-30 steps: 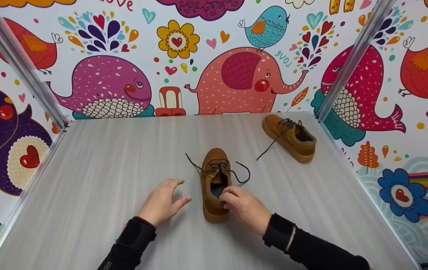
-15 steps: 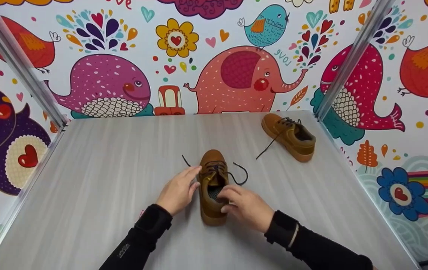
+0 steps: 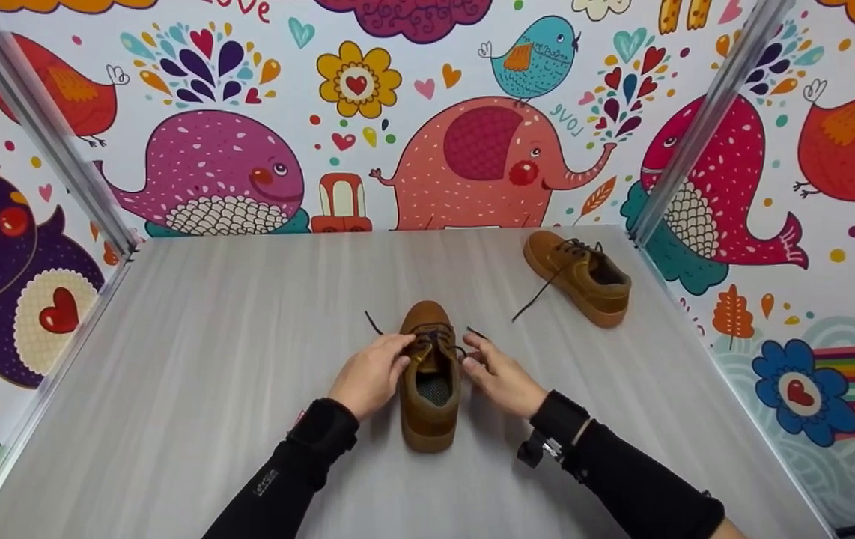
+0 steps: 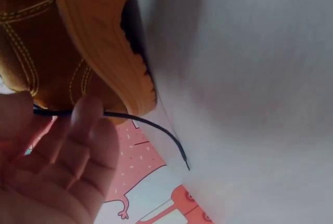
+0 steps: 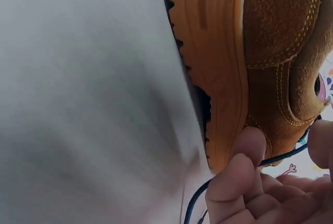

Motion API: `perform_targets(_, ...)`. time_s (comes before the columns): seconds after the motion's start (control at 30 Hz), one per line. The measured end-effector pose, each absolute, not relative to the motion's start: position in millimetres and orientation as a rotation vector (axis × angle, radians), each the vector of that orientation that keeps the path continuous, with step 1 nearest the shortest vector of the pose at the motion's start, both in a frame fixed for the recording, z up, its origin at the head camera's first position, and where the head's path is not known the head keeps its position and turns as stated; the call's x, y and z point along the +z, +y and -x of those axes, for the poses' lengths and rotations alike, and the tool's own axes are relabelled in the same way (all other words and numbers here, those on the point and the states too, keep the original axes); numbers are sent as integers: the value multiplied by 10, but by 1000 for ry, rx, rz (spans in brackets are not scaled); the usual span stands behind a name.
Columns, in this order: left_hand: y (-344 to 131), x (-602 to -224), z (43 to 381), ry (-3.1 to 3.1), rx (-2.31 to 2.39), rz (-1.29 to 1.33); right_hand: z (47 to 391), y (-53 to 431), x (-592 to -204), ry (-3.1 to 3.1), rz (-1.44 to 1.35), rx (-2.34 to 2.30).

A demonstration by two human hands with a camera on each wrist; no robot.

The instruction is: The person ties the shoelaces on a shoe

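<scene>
A brown lace-up shoe [image 3: 428, 419] stands upright in front of me, its toe pointing away. My left hand [image 3: 371, 376] is at its left side, fingertips against the lacing area. In the left wrist view a dark shoelace [image 4: 148, 122] runs past the thumb and behind the fingertips, its tip hanging free; a gap shows between thumb and fingers. Right of the shoe, my right hand [image 3: 504, 378] has its thumb and fingers apart. The other lace end [image 5: 283, 156] passes behind these fingers in the right wrist view. No firm pinch is visible on either lace.
A second brown shoe [image 3: 581, 278] lies at the back right, one lace trailing leftwards. The grey tabletop [image 3: 248, 314] is bounded by printed walls [image 3: 353, 150] with metal corner posts [image 3: 667, 180].
My left hand has moved right to the shoe's lacing area. My right hand has left the shoe's opening and moved forward to the right lace. The second shoe stays put.
</scene>
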State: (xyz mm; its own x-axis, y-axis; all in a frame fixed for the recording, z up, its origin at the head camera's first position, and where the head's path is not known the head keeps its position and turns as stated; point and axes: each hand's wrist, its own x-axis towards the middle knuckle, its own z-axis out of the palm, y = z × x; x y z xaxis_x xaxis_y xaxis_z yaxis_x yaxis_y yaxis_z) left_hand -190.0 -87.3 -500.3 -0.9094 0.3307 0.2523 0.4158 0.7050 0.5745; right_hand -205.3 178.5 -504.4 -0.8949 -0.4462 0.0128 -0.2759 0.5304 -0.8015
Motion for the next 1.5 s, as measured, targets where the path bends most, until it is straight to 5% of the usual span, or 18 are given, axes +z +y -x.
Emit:
perform_targets(0.77, -1119, -4901, 1883, -2599, -733, 522, 2121, 1974, -5005, 3194, 705, -1134)
perform_targets(1.17, -933, -4886, 2006, -2357, -1725, 73, 2265, 1899, -5080, 3580, 886, -931)
perform_targets(1.5, -632, -4734, 2181, -1640, -2688, -251, 2284, 1818, -4963, 3126, 512, -1300)
